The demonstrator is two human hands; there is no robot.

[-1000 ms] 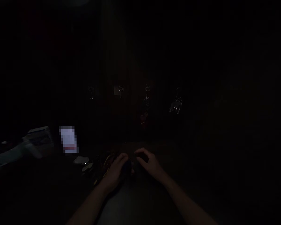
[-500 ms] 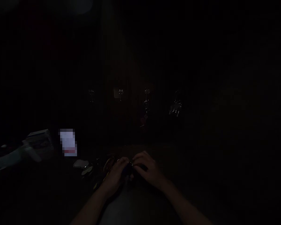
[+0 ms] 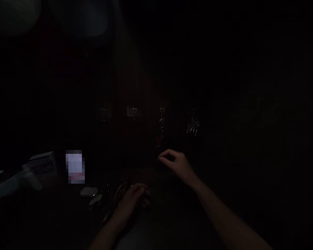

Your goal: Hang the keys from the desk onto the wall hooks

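Observation:
The scene is very dark. My right hand [image 3: 176,163] is raised, thumb and forefinger pinched together on a tiny glinting thing [image 3: 158,158] too small to name. It is below a hook with a hanging chain-like item [image 3: 162,121] that has a reddish part at its lower end. Lower down, my left hand [image 3: 135,198] has its fingers curled over the table; what they hold, if anything, is lost in the dark. Just left of it lies a pile of small mixed items [image 3: 120,192], some with pale or shiny faces.
Other metal hooks [image 3: 134,110] line the dark upright surface ahead; shiny pieces [image 3: 193,127] hang from the rightmost. On the left are a blurred-out bright screen-like rectangle [image 3: 75,165], a box [image 3: 43,166] and a pale flat object [image 3: 88,191]. A pale bluish item [image 3: 5,187] lies farther left.
My right hand has moved up and away from my left hand, toward the hooks, with thumb and forefinger pinched. My left hand stays low by the pile, its fingers more curled. The view has tilted slightly up.

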